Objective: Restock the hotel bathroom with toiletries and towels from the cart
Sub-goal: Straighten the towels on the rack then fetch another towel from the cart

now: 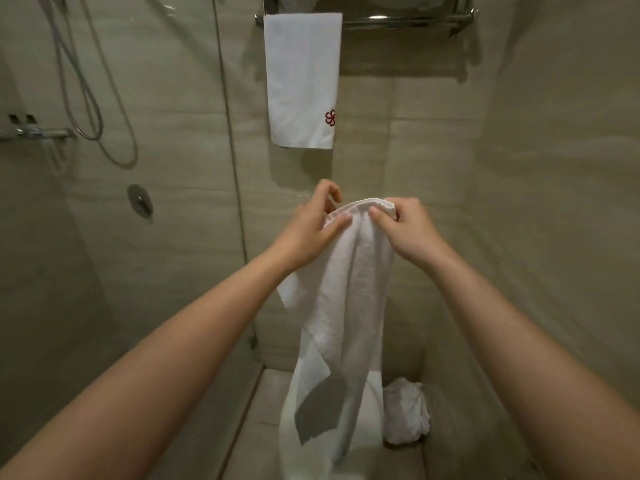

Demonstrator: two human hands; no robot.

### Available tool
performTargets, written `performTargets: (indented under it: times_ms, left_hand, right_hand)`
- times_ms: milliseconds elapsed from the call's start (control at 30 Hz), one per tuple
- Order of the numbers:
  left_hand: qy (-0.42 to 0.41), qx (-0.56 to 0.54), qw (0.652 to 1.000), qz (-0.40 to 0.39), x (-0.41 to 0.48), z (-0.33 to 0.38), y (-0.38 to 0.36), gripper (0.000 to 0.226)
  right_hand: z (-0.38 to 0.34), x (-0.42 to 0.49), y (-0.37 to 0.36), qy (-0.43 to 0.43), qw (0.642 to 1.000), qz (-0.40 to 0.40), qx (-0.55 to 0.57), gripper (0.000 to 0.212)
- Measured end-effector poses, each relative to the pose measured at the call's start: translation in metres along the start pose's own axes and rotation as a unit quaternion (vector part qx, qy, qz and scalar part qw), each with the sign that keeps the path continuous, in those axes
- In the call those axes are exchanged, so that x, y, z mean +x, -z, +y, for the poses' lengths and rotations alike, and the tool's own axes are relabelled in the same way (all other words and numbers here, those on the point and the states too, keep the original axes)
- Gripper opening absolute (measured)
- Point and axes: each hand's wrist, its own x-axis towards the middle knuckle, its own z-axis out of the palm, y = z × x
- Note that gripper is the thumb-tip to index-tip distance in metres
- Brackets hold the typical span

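So both hands are up in front of the far wall (436, 150), holding a loose towel (346, 306) by its top edge. The right hand (405, 230) has the edge bunched up and clamped between thumb and curled fingers. The left hand (311, 230) sits just beside it, with its thumb pressed flat on the near face of the cloth and its fingers curled round the far side. A couple of those fingers arch up above the edge, so I can't tell how tight that side really is. The two hands are close together, nearly touching, with the gathered edge running between them.

The loose towel hangs straight down from there in long, uneven folds. One corner flaps out near the bottom, and the lower end runs out of view at the near edge.

Up above, on the far wall, a folded towel (301, 81) with a small red flower logo near its lower right corner is draped over the left end of a chrome rack (398, 19). It hangs neat and flat, well apart from the hands below.

On the left there's a glass shower panel (221, 133), and through it you can see a looped hose (86, 98), a chrome mixer bar (38, 133) and a round wall fitting (140, 200).

Down on the floor (270, 403), right of the hanging cloth, lies a crumpled white bundle (407, 414), pushed into the corner.
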Motion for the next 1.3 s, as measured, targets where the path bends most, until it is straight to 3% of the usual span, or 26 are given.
performTargets:
  times_ms: [67,200,300,433,600,800,933,1033,1133,1300]
  left_hand:
    - [0.021,0.001,1.0,0.005,0.008,-0.023,-0.008,0.029]
    - [0.052,-0.002,0.999,0.001,0.026,-0.07,-0.03,0.023]
    - [0.081,-0.004,0.997,-0.001,0.044,-0.099,-0.048,0.028]
    - [0.099,-0.069,0.991,0.063,0.062,-0.122,-0.078,0.046]
    - [0.101,-0.022,0.994,0.043,0.087,-0.15,-0.099,0.029]
    - [0.135,-0.094,0.986,-0.01,0.12,-0.179,-0.121,0.023]
    - [0.109,-0.117,0.983,-0.089,0.143,-0.201,-0.127,0.017]
    - [0.083,-0.119,0.987,-0.075,0.162,-0.208,-0.125,0.018]
    - [0.048,-0.104,0.993,-0.029,0.181,-0.214,-0.114,0.02]
    - [0.025,-0.034,0.999,-0.025,0.211,-0.234,-0.098,0.022]
  right_hand:
    - [0.016,0.027,-0.005,0.005,1.0,0.005,0.011,0.035]
    - [0.05,0.084,-0.006,0.0,1.0,0.007,0.013,0.034]
    - [0.074,0.121,-0.007,-0.007,1.0,0.012,0.022,0.044]
    - [0.1,0.157,-0.012,-0.02,1.0,0.011,0.011,0.042]
    - [0.133,0.186,-0.016,-0.029,1.0,-0.002,-0.004,0.033]
    - [0.154,0.214,-0.015,-0.042,0.999,0.012,0.002,0.032]
    - [0.163,0.23,-0.007,-0.049,0.998,0.022,-0.028,0.031]
    - [0.171,0.241,0.004,-0.034,0.998,0.035,-0.051,0.032]
    - [0.184,0.243,0.016,0.022,0.997,0.011,-0.067,0.011]
    - [0.204,0.235,0.022,0.083,0.987,-0.093,-0.103,0.026]
